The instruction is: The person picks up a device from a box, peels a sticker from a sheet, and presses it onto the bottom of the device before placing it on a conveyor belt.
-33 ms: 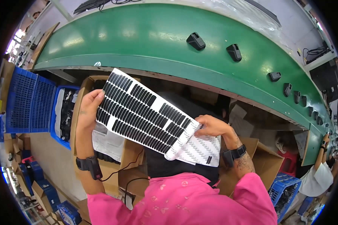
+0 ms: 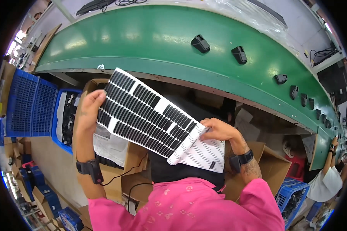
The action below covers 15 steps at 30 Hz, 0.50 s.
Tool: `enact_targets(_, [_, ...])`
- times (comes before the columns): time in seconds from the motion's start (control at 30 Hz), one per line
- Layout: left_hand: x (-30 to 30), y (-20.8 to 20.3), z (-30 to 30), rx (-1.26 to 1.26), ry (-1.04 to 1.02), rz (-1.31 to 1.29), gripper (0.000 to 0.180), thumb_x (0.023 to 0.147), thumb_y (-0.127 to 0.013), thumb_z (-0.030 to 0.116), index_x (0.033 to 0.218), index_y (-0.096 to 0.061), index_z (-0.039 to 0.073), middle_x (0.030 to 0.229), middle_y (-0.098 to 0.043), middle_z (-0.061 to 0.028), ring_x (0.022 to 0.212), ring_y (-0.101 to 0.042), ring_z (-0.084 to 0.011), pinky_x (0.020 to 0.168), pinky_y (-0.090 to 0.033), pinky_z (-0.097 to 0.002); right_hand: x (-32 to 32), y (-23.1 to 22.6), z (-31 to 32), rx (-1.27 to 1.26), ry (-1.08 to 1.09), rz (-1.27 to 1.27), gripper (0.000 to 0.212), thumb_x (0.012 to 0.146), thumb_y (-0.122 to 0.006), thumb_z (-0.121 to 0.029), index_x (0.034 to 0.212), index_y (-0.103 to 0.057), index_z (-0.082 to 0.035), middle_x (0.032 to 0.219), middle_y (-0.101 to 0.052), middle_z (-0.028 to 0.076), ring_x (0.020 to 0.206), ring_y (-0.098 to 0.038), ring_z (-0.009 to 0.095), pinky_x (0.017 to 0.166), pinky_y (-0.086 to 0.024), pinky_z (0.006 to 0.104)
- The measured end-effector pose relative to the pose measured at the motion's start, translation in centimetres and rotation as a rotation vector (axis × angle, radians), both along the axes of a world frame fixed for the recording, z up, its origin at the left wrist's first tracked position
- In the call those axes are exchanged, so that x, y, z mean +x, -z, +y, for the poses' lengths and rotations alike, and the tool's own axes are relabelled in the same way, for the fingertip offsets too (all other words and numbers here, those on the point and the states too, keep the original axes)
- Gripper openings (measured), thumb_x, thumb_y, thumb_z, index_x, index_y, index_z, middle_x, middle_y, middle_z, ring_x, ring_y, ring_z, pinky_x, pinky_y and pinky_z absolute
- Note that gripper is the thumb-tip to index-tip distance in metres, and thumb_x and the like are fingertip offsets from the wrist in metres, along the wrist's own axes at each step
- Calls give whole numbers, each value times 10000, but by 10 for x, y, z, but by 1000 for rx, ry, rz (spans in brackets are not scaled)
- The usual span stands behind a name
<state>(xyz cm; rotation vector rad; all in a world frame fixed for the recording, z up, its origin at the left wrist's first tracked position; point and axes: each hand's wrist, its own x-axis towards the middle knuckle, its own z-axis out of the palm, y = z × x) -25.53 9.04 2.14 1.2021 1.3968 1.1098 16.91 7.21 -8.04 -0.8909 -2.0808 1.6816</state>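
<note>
A white sheet [image 2: 142,111] covered in rows of narrow black rounded stickers stretches across my lap, with several bare gaps in the rows. My left hand [image 2: 91,106] pinches its left edge between thumb and fingers. At the other end, my right hand [image 2: 219,129] grips the sheet where it curls over. Below that curl shows the printed white backing [image 2: 206,156], with a small pair of black marks near its lower corner. Parts of the fingers are hidden behind the sheet.
Several black plastic housings [image 2: 200,44] stand in a line along the green table [image 2: 135,38]. Open cardboard boxes [image 2: 275,161] flank my legs. Blue crates [image 2: 32,104] are at left, another blue crate [image 2: 291,196] at right. Far right, a co-worker's arm [image 2: 329,158] reaches to the table.
The sheet's left end and my left hand have shifted very slightly up and to the left. Both hands keep their grip.
</note>
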Motion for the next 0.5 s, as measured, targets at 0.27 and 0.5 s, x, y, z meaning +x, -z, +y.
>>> enact_targets(0.27, [48,-111,3,204,80,-32,246,917,-588,169,1049,-607,-38,866,-675,-59,708,-655,-82,638,-549,-206,2,-59,-52,329,142,459,163,740,-654,16,884,-717,-26,1013,-629,77,994,-527,227,879,-411,338])
enact_targets(0.5, [114,-155,-8,213,270,103,267,897,-626,197,1057,-625,-16,947,-657,-66,822,-628,-120,769,-517,-257,-8,-48,-89,666,192,542,198,751,-760,-144,941,-736,-92,1484,-318,194,1411,-162,418,1109,-176,514])
